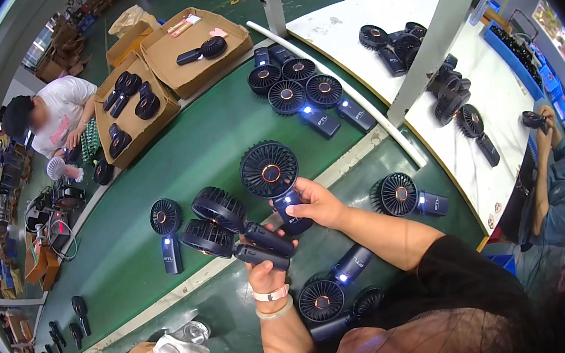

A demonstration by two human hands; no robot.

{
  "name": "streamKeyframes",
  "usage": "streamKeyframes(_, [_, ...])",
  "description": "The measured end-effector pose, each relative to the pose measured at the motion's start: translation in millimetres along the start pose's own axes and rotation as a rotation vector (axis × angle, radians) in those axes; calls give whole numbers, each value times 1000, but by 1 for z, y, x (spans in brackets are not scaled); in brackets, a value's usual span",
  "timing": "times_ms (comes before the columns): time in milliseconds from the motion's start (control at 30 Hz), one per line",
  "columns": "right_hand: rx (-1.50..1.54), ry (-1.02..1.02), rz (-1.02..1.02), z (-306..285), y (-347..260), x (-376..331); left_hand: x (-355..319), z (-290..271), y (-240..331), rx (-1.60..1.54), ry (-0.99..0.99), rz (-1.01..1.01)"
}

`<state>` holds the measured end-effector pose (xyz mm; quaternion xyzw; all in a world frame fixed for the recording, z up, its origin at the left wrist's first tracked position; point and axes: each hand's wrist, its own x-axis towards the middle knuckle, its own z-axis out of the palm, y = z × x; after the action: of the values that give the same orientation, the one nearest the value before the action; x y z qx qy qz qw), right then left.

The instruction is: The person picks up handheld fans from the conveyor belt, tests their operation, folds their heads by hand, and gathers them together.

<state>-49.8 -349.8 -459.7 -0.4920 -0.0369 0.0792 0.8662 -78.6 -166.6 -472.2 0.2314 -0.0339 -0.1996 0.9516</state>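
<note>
My left hand [266, 276], with a pale watch strap and a bangle at the wrist, grips the handles of two dark handheld fans, an upper fan [219, 210] and a lower fan [207, 239]. Their heads point left. My right hand [320, 203] is closed around the handle of another dark fan [269, 169], held head up, its face toward me and a small light glowing on the handle. My right thumb lies over the front of that handle. One fan [164, 218] lies left of my hands, another [397, 195] to the right.
More fans [321, 297] lie near my body, and a cluster [300, 70] sits at the far side of the green belt [126, 208]. Cardboard boxes [197, 71] hold fans. A metal post [439, 26] rises by the white table [431, 132]. Two people [55, 112] sit nearby.
</note>
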Motion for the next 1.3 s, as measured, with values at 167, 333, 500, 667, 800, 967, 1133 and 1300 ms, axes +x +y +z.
streamKeyframes(167, [13,36,4,2,-6,-1,0,0,-1,41,-8,-5])
streamKeyframes(333, [48,-2,-12,1,-5,-1,4,5,2,-7,-31,-26])
streamKeyframes(500, [27,0,-27,3,-5,0,2,7,2,22,8,-28])
streamKeyframes(667, [62,42,-5,2,-4,1,2,4,0,69,43,-4])
streamKeyframes(800, [129,39,70,-2,3,3,7,9,0,75,-17,16])
streamKeyframes(967, [-61,-116,-27,2,4,1,6,8,4,31,-101,-49])
streamKeyframes(1133, [-57,-430,-61,4,1,-2,0,1,3,-52,-155,-86])
streamKeyframes(1300, [-131,-455,-139,-2,5,0,1,3,3,-25,-188,-60])
